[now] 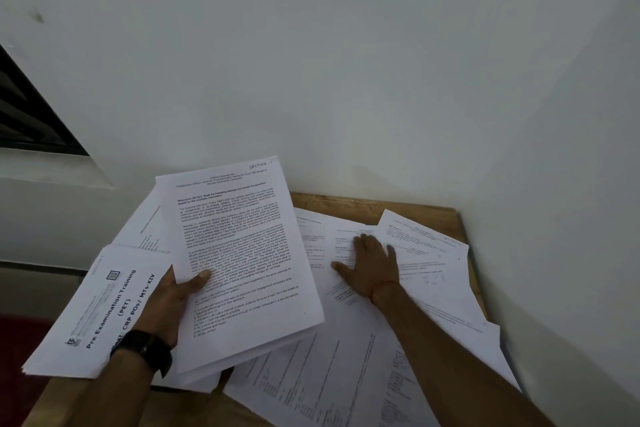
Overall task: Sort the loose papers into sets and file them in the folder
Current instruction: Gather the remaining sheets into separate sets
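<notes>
At about eight o'clock the left hand (173, 298) grips a gathered set (242, 253), thumb across its top page marked Section 1, with a cover sheet (100, 308) at its nine o'clock side. Toward three o'clock the right hand (372, 267) lies flat, fingers straight, on the loose papers (426, 274) spread over the wooden table (429, 218). Sorting seems under way: next, probably, it must slide out a matching sheet. No folder shows.

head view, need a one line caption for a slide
Left hand grips a printed sheaf while the right hand rests flat on loose papers spread over a wooden table.
</notes>
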